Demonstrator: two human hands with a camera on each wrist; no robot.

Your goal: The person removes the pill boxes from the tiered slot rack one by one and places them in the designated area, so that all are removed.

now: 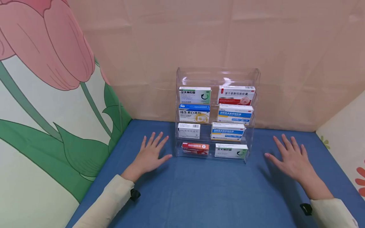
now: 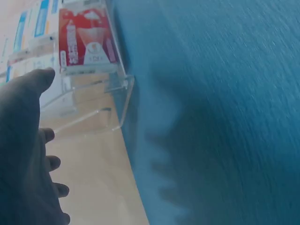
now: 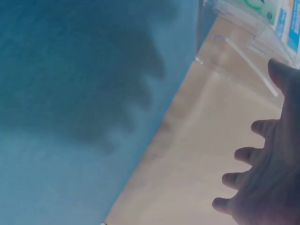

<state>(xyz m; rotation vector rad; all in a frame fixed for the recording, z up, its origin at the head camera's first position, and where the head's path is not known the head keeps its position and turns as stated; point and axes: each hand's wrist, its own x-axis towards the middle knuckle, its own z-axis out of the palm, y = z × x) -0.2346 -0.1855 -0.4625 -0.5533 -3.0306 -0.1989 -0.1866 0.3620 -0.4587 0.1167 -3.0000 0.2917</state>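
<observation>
Left hand (image 1: 149,155) and right hand (image 1: 293,159) hovering either side of a rack (image 1: 200,76)

The clear rack is standing at the back of the blue table (image 1: 199,196), between the hands. On its top tier, a green-and-white box (image 1: 195,95) is reading 全天麻胶囊; a red-and-white box (image 1: 236,95) to its right is reading 复方氨酚烷胺胶囊. One tier down, a blue-topped box (image 1: 194,113) is showing 维生素D滴剂, next to a blue-striped box (image 1: 235,114) whose lettering is partly giving 氨基葡萄糖胶囊. On the third tier, a white box (image 1: 189,131) is carrying grey print too faint to read fully, and a second blue-striped box (image 1: 227,131) is sitting to its right. At the bottom, a red box (image 1: 195,148) is showing 布洛芬缓释胶囊, while another 全天麻胶囊 box (image 1: 231,151) is resting to its right. The left hand's grip is hovering spread, its thumb nearest the red box's corner of the rack. The right hand's grip is also hovering spread, fingers apart, beside the rack's right side. Pale sleeves (image 1: 108,199) are covering both forearms.
</observation>
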